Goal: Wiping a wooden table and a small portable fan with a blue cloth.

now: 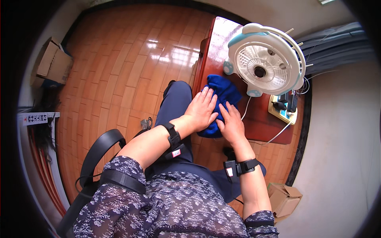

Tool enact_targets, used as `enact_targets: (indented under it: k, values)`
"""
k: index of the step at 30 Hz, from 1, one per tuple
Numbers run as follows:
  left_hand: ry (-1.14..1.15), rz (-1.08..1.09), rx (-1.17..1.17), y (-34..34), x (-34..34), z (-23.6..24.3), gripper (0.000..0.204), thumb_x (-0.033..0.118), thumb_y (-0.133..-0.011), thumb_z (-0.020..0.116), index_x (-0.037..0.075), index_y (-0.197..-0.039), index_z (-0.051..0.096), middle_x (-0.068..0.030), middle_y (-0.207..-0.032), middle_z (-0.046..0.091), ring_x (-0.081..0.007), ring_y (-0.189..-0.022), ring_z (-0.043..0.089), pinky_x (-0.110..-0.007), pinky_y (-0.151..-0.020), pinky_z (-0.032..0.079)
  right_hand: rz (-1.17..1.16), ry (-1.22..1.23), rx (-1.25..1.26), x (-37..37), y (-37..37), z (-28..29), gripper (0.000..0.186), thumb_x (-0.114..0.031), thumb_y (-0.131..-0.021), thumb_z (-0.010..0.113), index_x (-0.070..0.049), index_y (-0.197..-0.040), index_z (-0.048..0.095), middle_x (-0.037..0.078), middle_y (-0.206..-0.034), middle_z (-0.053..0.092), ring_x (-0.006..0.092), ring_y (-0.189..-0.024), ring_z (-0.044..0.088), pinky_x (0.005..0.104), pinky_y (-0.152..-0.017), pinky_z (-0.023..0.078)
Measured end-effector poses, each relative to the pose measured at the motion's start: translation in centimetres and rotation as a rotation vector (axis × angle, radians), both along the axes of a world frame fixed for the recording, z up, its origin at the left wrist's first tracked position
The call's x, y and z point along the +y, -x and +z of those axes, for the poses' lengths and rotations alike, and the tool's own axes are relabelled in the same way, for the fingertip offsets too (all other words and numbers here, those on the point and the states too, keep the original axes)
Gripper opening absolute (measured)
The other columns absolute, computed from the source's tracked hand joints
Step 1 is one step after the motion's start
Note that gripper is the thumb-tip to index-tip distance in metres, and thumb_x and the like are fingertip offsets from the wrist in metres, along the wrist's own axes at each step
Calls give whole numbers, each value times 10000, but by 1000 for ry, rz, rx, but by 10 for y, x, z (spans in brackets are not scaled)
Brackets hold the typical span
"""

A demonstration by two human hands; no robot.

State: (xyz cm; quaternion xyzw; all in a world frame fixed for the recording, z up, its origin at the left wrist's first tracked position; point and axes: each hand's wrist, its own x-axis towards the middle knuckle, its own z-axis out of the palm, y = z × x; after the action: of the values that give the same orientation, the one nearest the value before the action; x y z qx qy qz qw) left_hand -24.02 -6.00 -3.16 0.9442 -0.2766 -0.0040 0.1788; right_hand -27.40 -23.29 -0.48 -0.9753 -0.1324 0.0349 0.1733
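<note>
A crumpled blue cloth [224, 90] lies at the near edge of the red-brown wooden table [274, 129], with its lower part toward my lap. My left hand [201, 108] rests on its left side, fingers stretched out. On the lower right part of the cloth is my right hand [232, 123], its fingers spread and palm down. Just beyond the cloth stands a white and light-blue fan housing [260, 71] with rounded paw-shaped feet. Whether anything lies under the cloth is hidden.
A power strip [291, 115] with black plugs sits right of the fan, and white cables run across the table. Cardboard boxes [51, 63] [283, 200] stand at far left and lower right. A black chair armrest [99, 152] is on my left.
</note>
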Motion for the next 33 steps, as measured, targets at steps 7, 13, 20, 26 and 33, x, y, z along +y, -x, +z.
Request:
enact_targets:
  k: [7, 13, 20, 26, 33]
  values:
    - [-253, -87, 58, 48, 7, 22, 893, 574, -853, 525, -122, -1385, 352, -343, -1425, 337, -477, -1368, 278, -492, -1119, 272, 49, -48, -74, 0, 30, 6, 573, -124, -718, 724, -165, -1273, 588, 104, -1324, 554, 331, -1187, 520, 416, -975, 468]
    - [-355, -183, -79, 55, 6, 29, 881, 535, -751, 665, -105, -1313, 439, -298, -1294, 458, -426, -1233, 425, -443, -999, 402, 45, -143, -54, -3, 45, 12, 472, -107, -680, 716, -135, -1147, 651, 96, -1166, 639, 298, -1023, 591, 389, -888, 499]
    - [-293, -215, -124, 47, -10, 13, 786, 406, -653, 769, -60, -1230, 509, -220, -1183, 525, -355, -1138, 486, -382, -880, 460, 6, -190, -24, -7, 50, 12, 429, -104, -691, 713, -101, -1114, 647, 108, -1111, 645, 303, -1011, 595, 396, -886, 494]
    - [-203, -331, 39, 18, -37, 29, 899, 371, -593, 823, -30, -1312, 463, -240, -1354, 451, -393, -1300, 398, -413, -1052, 392, -144, -95, -66, -26, 50, 7, 465, -127, -698, 733, -70, -1145, 618, 143, -1143, 607, 353, -1014, 565, 422, -888, 492]
    - [-177, -458, 167, -16, -78, 41, 922, 352, -494, 848, 31, -1285, 501, -237, -1357, 458, -396, -1318, 377, -446, -1087, 337, -297, -32, 33, -49, 39, 5, 555, -131, -700, 738, -52, -1212, 538, 174, -1201, 542, 378, -1077, 531, 455, -914, 471]
